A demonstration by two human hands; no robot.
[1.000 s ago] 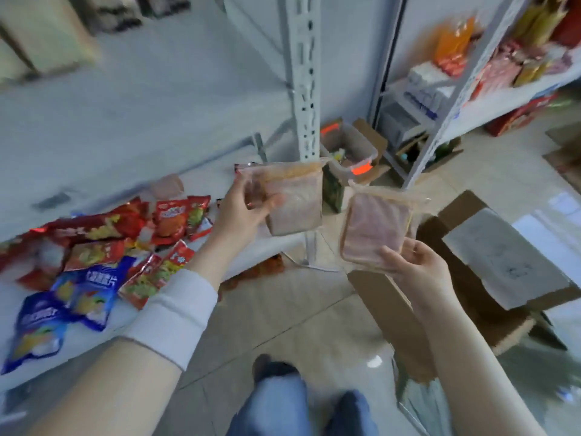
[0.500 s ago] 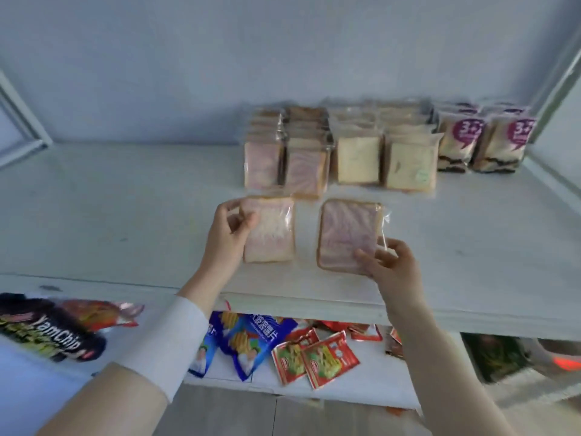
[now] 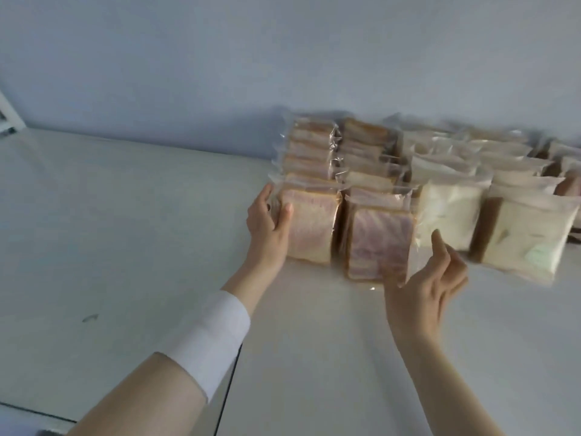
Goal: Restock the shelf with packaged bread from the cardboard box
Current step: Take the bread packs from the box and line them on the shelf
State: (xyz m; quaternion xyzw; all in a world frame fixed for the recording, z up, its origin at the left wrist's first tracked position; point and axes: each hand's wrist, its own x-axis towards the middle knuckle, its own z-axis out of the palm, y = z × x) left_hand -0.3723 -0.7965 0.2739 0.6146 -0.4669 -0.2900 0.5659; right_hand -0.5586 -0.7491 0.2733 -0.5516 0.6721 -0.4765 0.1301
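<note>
Two packets of pink-swirled sliced bread stand upright on the white shelf (image 3: 125, 231), each at the front of a row of like packets. My left hand (image 3: 268, 225) grips the left packet (image 3: 311, 228) by its left edge, thumb on the front and fingers behind. The thumb of my right hand (image 3: 430, 284) lies on the lower right corner of the right packet (image 3: 377, 243), with the index finger pointing up beside its plastic edge. The cardboard box is out of view.
Rows of pink bread (image 3: 311, 146) run back to the pale wall. Right of them stand rows of white bread packets (image 3: 449, 212), and more (image 3: 528, 237) near the right edge. Bare shelf stretches left and in front of the rows. A shelf upright (image 3: 6, 118) is at far left.
Both hands carried their packets from beside the box up to the shelf, then forward to the front of the two pink rows, where the packets now stand. The view moved closer.
</note>
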